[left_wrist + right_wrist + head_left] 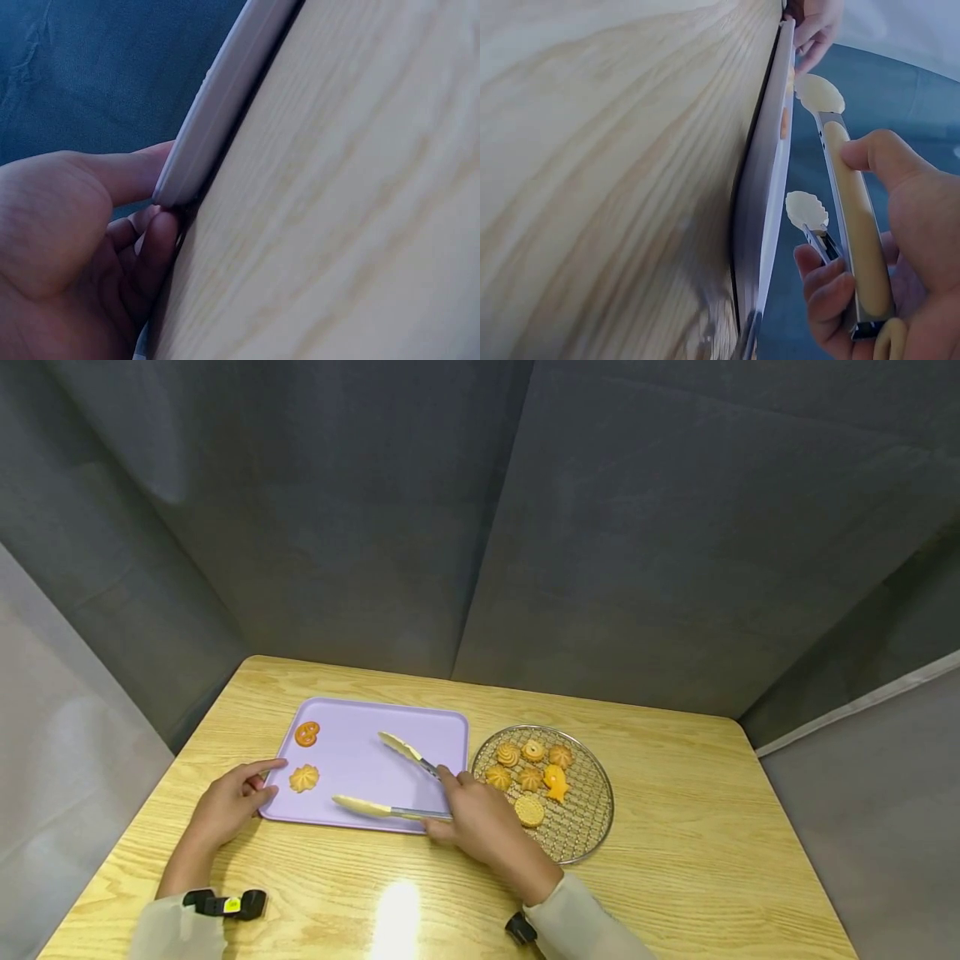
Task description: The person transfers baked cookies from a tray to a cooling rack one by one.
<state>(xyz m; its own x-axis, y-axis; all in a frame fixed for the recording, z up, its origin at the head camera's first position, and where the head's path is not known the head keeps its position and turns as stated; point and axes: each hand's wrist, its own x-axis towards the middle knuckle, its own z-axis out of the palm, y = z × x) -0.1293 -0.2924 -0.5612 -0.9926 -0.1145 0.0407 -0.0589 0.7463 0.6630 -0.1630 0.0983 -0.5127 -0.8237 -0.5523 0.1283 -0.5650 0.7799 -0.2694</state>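
My left hand (225,807) pinches the left edge of a lavender tray (360,747), its thumb and fingertips at the rim in the left wrist view. A pretzel-shaped cookie (307,734) and a ridged flower-shaped cookie (303,778) lie on the tray's left side. Over the tray's right part, my right hand (483,822) holds metal tongs (362,806) with cream tips. The tongs' arms (855,217) are spread wide, with nothing between the tips. In the right wrist view, the thumb lies on one arm and curled fingers hold the other.
Right of the tray stands a round wire rack (581,827), partly behind my right hand. It bears several cookies, including a fish-shaped one (555,782) and a round one (529,812). Grey curtains (360,527) rise behind the wooden table (690,827).
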